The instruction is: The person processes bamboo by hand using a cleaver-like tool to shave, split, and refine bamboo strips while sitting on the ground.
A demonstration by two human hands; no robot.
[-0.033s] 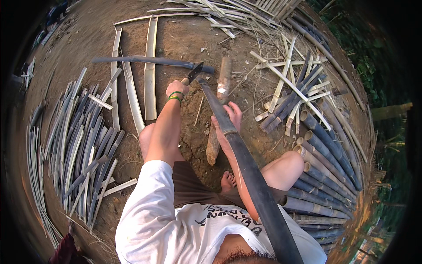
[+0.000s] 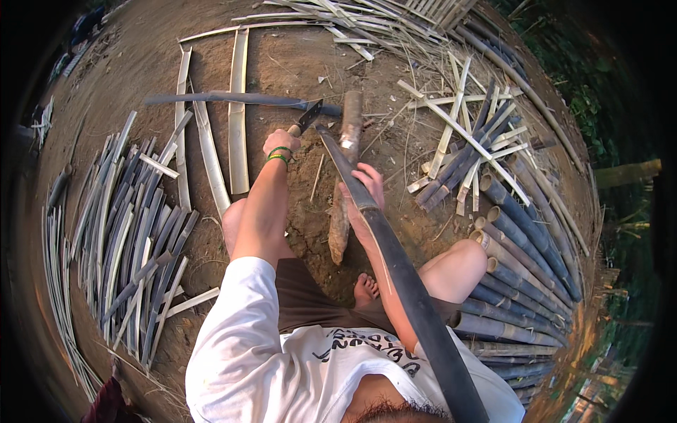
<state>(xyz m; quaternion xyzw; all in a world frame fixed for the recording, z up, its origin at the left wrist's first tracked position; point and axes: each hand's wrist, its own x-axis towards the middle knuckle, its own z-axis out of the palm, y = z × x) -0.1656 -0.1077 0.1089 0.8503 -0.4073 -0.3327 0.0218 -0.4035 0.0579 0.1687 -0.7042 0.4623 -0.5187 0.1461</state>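
Observation:
My left hand is closed round the handle of a machete, whose dark blade points up and to the right near the tip of a long dark split bamboo strip. My right hand grips that strip from beneath, thumb on one side and fingers on the other. The strip runs from between my hands back over my right forearm and shoulder. Below the strip, a short brown log lies on the soil, partly hidden by it. Another dark bamboo length lies crosswise beyond the blade.
Split bamboo strips are heaped at the left, with pale strips ahead of them. More split pieces lie crossed at the right, above a stack of round bamboo poles. My bare foot is below the log.
The log's far end has shifted slightly left. My hands, the machete and the bamboo strip have hardly moved.

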